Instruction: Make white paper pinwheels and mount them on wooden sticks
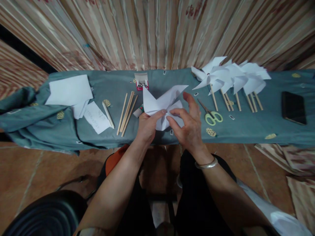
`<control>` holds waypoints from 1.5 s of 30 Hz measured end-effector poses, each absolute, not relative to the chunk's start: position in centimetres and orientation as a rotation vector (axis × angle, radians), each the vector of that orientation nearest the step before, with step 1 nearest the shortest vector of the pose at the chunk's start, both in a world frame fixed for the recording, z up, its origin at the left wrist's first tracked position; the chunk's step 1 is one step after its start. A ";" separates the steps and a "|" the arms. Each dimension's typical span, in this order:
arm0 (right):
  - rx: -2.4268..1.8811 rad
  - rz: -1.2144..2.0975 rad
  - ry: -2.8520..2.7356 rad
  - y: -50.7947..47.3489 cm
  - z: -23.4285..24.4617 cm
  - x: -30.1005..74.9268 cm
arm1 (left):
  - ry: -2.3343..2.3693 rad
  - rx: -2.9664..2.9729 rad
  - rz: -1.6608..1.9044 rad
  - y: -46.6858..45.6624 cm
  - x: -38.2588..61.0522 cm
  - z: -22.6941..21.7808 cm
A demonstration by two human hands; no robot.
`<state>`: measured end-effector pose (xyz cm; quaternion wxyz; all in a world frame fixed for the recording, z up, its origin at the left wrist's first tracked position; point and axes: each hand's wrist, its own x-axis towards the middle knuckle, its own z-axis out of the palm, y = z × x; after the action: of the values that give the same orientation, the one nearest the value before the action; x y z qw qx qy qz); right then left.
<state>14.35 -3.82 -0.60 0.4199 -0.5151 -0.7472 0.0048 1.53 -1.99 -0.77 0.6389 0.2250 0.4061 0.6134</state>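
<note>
A white paper piece (161, 103), partly folded into pinwheel blades, is held over the front edge of the teal-covered table (246, 124). My left hand (147, 126) pinches its centre from the left, thumb on top. My right hand (188, 123) pinches the centre from the right, with a folded corner under the fingertips. A silver bangle (206, 165) circles my right wrist.
Several wooden sticks (126, 113) lie left of the paper, beside a white pen (108, 114) and white sheets (70, 93). A small box of pins (142, 82) sits behind. Green-handled scissors (211, 116), several finished pinwheels (228, 78) and a black phone (293, 107) lie to the right.
</note>
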 end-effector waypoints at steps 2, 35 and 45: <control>-1.284 0.010 -1.881 -3.6 -0.7 14.2 | 0.921 0.508 1.396 -2.0 1.6 -0.9; -1.387 0.273 -1.610 0.6 -3.5 19.1 | 1.113 0.573 1.498 2.2 0.8 -3.1; -1.419 0.357 -1.704 -0.7 -2.9 18.0 | 1.098 0.613 1.560 3.3 0.5 -3.0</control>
<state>18.03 -0.75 -2.87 0.4330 -0.5693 -0.6840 0.1432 0.45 3.33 -3.01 0.5388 0.2578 0.4617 0.6558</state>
